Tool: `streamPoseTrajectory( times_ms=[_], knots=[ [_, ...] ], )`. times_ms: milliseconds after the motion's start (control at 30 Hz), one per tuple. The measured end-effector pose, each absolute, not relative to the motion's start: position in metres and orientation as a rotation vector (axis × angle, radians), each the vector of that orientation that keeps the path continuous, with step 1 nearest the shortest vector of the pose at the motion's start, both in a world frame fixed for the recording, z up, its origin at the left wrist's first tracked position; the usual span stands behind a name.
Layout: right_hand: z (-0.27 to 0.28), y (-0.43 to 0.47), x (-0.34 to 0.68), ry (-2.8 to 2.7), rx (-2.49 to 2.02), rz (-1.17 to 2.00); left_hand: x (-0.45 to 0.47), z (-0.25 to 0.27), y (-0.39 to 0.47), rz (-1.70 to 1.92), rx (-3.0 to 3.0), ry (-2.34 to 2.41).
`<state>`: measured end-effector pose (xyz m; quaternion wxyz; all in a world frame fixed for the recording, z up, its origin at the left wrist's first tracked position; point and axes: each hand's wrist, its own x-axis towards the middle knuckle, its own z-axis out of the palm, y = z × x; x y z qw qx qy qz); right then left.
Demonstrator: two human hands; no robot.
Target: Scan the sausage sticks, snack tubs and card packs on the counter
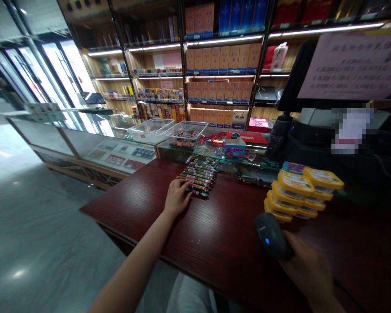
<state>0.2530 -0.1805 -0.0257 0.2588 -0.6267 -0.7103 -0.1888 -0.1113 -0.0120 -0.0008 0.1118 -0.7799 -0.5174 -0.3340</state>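
the left hand [177, 198], its grip unclear, touches the slim, dark, shiny multicoloured sticks [200, 176] lined up ahead and right of it, likely light and slippery, best pinched mid-length, while the right hand [308, 265] grips a rounded black plastic scanner [271, 234].

this is a shop. beyond the dark red bench [221, 234], lit shelves [224, 41] carry rows of matching boxes [221, 58]. to the left of the bench runs a glass display case [81, 145] with flat packs [115, 159] laid out inside. at the bench's right side are a screen [293, 82] partly covered by a printed notice [345, 69], stacked yellow-lidded tubs [295, 182] and a handheld scanner [270, 234]. tall glass doors [68, 65] stand well beyond the bench's left side.
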Motion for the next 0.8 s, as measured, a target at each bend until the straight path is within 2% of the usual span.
streamPoseTrajectory(
  times_ms=[267, 467, 800],
  knots=[
    [-0.015, -0.177, 0.244, -1.929, -1.937, -0.292, -0.048, 0.020, -0.002, -0.947, -2.491, -1.370],
    [-0.010, -0.174, 0.239, -1.924, -2.061, -0.213, 0.029, 0.014, 0.023, -0.845, -2.753, -1.252],
    [-0.007, -0.170, 0.240, -1.925, -2.067, -0.106, 0.122, 0.010, 0.071, -0.595, -2.752, -1.606]
  ],
)
